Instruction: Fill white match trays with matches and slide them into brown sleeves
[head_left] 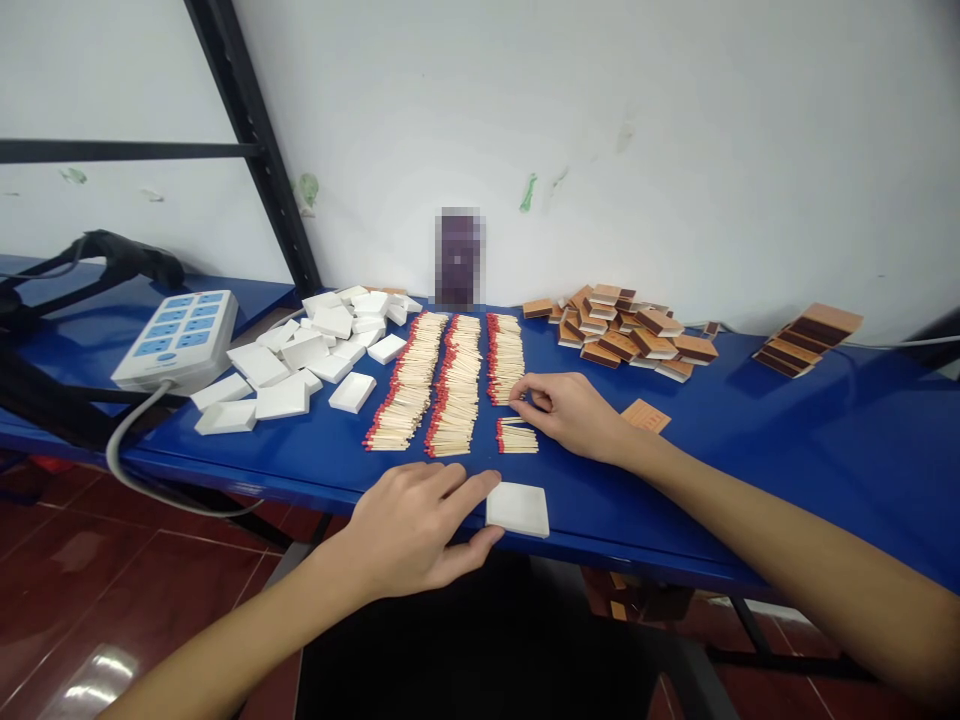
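Left hand (pixel 416 525) resting at the near edge of the blue surface (pixel 787 450), fingers loosely spread and not gripping, thumb and forefinger touching the left side of a white inner tray (pixel 517 508). Tray lying flat, long axis running left to right along the edge.

Right hand (pixel 570 412) further in, fingers curled, tips pinching at the lower end of the right-hand row of matches (pixel 506 358); whether a match is actually gripped cannot be told. Just below the fingers, a small bunch of matches (pixel 517 437) lying crosswise, long axes left to right, red heads pointing left.

Three rows of matches (pixel 454 385) running away from the near edge, each match crosswise, red heads to the left.

Heap of white trays (pixel 300 365) on the left, beside a white power strip (pixel 180 338) with blue sockets. Heaps of brown outer sleeves (pixel 630 335) on the right, one loose sleeve (pixel 646 415) near the right wrist. No writing legible anywhere; a blurred dark object (pixel 457 258) against the wall.
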